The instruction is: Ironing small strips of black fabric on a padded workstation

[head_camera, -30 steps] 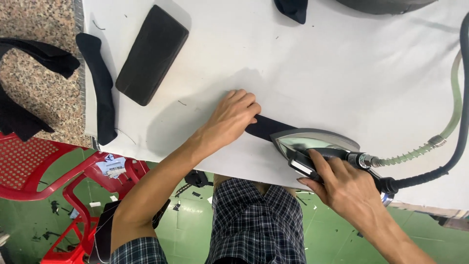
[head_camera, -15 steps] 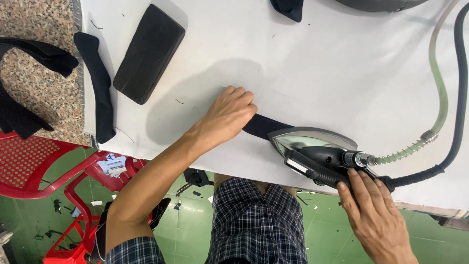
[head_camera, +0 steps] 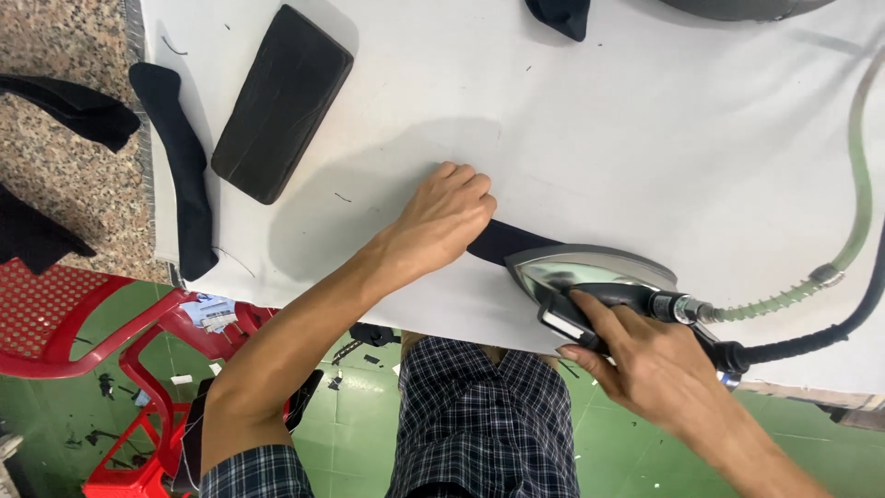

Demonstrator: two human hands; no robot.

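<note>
My left hand [head_camera: 449,219] rests fingers-down on the white ironing table [head_camera: 590,120], pressing the end of a dark fabric strip [head_camera: 505,242]. A grey steam iron [head_camera: 590,272] sits on the same strip just to the right. Wrapped around the iron's black handle is my right hand [head_camera: 645,360]. Most of the strip is hidden under the iron and my left hand.
A black rectangular pad [head_camera: 281,101] lies at the table's upper left, and a dark cloth strip [head_camera: 180,166] hangs over the left edge. A green hose [head_camera: 853,221] and black cable [head_camera: 830,337] run right from the iron. Red plastic stools [head_camera: 120,341] stand below left.
My right hand had slipped back off the iron's handle half a second ago and now grips it again. The iron and my left hand have stayed where they were.
</note>
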